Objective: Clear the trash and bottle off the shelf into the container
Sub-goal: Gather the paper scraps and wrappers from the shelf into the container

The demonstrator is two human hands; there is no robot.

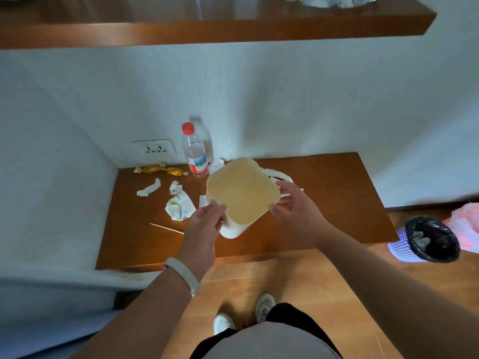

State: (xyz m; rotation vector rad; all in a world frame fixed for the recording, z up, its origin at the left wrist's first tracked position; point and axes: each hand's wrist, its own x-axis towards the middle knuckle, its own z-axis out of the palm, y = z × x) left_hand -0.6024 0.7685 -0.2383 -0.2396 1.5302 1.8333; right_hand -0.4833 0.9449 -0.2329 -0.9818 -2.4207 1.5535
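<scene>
Container (pixel 230 230) lid (pixel 242 191) pinched by left hand (pixel 204 224) and right hand (pixel 298 206) fingers (pixel 285 185) (bottle (pixel 195 154) label unreadable).

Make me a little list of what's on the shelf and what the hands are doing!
lid: tan, tilted over the white container
left hand: pinches the lid's near corner
right hand: grips the lid's right edge
bottle: upright, capped, at the shelf's back
shelf: yellow wrappers, paper scraps, a stick
bin: purple, black-lined, right of the shelf
</scene>
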